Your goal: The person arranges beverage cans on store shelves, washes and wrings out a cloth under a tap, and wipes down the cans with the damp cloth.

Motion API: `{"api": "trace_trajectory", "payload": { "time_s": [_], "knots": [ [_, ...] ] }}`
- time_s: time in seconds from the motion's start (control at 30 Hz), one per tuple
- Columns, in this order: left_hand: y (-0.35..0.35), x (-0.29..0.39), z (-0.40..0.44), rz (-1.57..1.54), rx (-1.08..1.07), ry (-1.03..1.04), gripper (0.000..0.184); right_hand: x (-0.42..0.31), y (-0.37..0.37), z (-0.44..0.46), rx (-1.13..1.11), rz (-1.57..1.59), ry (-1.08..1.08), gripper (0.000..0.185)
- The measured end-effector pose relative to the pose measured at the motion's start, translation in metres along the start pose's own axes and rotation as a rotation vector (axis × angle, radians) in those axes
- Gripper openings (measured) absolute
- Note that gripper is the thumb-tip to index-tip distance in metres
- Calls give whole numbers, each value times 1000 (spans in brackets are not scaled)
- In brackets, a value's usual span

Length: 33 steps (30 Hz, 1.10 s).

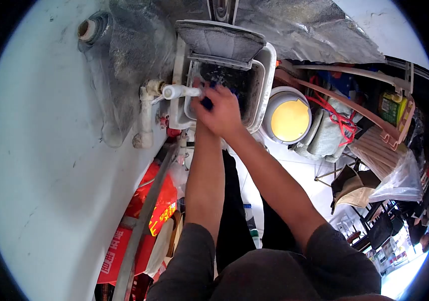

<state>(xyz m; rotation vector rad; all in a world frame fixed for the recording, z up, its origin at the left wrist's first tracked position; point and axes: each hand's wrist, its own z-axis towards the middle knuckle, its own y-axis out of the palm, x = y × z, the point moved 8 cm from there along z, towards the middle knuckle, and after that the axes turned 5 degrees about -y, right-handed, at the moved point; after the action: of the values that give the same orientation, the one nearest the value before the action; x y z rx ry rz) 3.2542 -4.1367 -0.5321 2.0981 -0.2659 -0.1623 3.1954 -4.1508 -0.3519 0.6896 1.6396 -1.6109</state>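
Note:
Both of my hands are close together over a white basin with dark water in it, beside the white tap. My right hand is on top, its fingers bent and blurred near the spout. Mostly covered by it, my left hand shows only in part, so its fingers cannot be made out. Something dark blue between the hands is too blurred to name. A grey mop head or pad lies across the basin's far side.
To the right of the basin stands a round bin with a yellow lid. Bags tied with red cord sit beyond it. A metal rail and red bags are at the lower left. White pipes run along the wall.

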Motion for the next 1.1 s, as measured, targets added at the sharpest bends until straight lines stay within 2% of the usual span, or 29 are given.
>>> {"api": "trace_trajectory", "payload": {
  "time_s": [0.03, 0.07, 0.1, 0.17, 0.27, 0.37, 0.47, 0.5, 0.6, 0.63, 0.7, 0.83, 0.87, 0.9, 0.93, 1.0, 1.1],
  "knots": [
    [25, -11, -7, -59, -228, 63, 41, 2, 11, 8, 15, -123, -4, 22],
    [38, -11, -11, -64, -299, 86, 40, 5, 17, 15, 31, -246, -9, 22],
    [49, -11, -14, -70, -371, 108, 40, 14, 28, 20, 13, -235, -11, 24],
    [44, 0, -13, 25, -188, 73, 42, 22, 42, 31, -28, -212, -12, 27],
    [30, 15, -16, 150, 81, 26, 46, 55, 64, 47, -303, -15, 392, 26],
    [-3, 12, -31, 210, 278, 40, 46, 76, 81, 44, -226, -42, 404, 29],
    [-11, 8, -48, 183, 341, 120, 44, 117, 67, 29, 90, 298, 619, 33],
    [-13, 8, -56, 161, 354, 154, 43, 121, 61, 27, 254, 285, 521, 33],
    [-4, -15, -66, -4, 266, -33, 50, 95, 38, 11, 319, 607, 656, 33],
    [2, -17, -64, -38, 227, -11, 50, 99, 48, 6, 325, 675, 593, 31],
    [-11, -16, -48, -67, 168, -29, 52, 80, 36, -1, 189, 487, 453, 30],
    [-38, -7, -5, -272, 99, -288, 52, 18, 1, -33, 35, -51, 18, 25],
    [-37, -4, 2, -335, 84, -374, 53, 15, -4, -39, -8, -39, 76, 24],
    [-42, 1, 7, -207, 135, -393, 45, 12, -11, -44, -53, -28, 135, 22],
    [-33, -1, 6, -259, 131, -413, 42, 10, -17, -47, -98, -18, 194, 21],
    [-20, -1, 5, -354, 123, -451, 38, -8, -23, -48, -66, 141, 61, 18],
    [-18, 5, -4, -372, 105, -269, 32, -37, -22, -61, -72, 313, -176, 18]
  ]
}}
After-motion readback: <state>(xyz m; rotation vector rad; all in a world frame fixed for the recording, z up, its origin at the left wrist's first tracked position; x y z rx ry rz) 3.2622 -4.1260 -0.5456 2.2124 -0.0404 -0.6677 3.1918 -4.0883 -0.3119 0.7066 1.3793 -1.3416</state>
